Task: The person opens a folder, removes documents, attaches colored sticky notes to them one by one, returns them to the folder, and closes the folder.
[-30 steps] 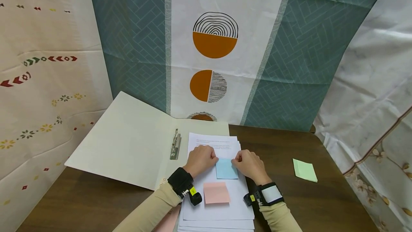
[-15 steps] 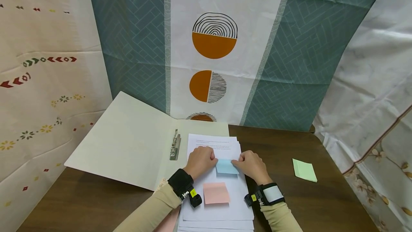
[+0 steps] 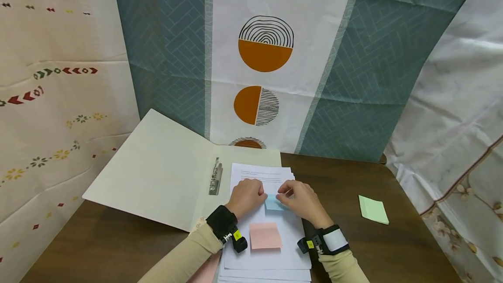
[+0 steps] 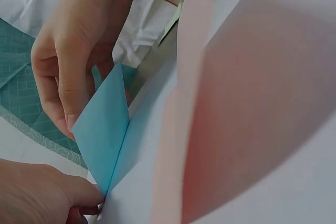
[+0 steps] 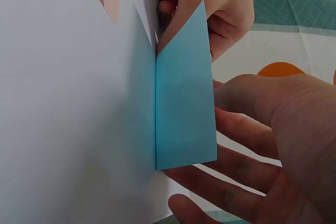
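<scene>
While a pink note (image 3: 265,236) sits nearest on the paper stack (image 3: 271,259), a blue note (image 3: 275,205) is just beyond it, one side raised off the top sheet. Left hand (image 3: 247,194): fingers curled, pinching the blue note's left end. Right hand (image 3: 301,198): fingers apart, beside the raised part. Green notes (image 3: 373,210) lie well to the right on the desk (image 3: 110,239). Left of the stack, a metal clip (image 3: 215,178) is fixed inside an open binder (image 3: 153,174); patterned cloth (image 3: 361,69) hangs behind.
</scene>
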`<move>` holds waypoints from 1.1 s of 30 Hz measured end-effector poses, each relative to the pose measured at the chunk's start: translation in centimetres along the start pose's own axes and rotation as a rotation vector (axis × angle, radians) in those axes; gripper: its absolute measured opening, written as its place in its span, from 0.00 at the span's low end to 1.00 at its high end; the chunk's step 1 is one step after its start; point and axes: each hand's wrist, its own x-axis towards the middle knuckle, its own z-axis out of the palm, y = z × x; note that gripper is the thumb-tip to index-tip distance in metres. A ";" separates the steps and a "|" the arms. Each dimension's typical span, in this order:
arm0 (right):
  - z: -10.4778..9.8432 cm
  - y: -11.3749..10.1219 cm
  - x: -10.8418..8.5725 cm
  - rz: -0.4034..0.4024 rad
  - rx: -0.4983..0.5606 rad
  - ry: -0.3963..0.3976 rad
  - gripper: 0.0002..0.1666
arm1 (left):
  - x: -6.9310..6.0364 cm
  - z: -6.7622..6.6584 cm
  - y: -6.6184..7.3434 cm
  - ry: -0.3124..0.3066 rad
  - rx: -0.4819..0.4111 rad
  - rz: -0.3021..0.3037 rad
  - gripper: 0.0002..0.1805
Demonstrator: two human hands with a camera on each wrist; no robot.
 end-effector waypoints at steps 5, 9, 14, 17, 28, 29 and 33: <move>0.3 -0.1 -0.1 -0.007 -0.049 -0.007 0.03 | 0.1 0.7 -0.6 0.023 0.003 0.031 0.20; 0.3 0.0 -0.1 -0.009 -0.093 -0.006 0.02 | 0.4 1.4 -1.4 0.031 0.008 0.036 0.20; -0.2 0.2 0.0 0.022 -0.080 -0.015 0.02 | 0.7 2.1 -2.0 0.027 0.024 0.028 0.20; -0.7 0.5 -0.1 0.054 -0.065 -0.033 0.02 | 0.8 2.2 -1.9 0.011 0.009 0.013 0.21; -2.1 1.7 -0.2 0.063 -0.055 -0.060 0.03 | 0.9 2.7 -2.4 0.024 0.013 0.004 0.22; -2.1 1.8 -0.2 0.048 -0.050 -0.063 0.03 | 0.8 2.7 -2.4 0.024 0.016 0.004 0.21; -2.0 1.5 -0.1 -0.028 -0.020 -0.086 0.04 | 0.4 1.3 -1.0 0.006 0.010 -0.007 0.21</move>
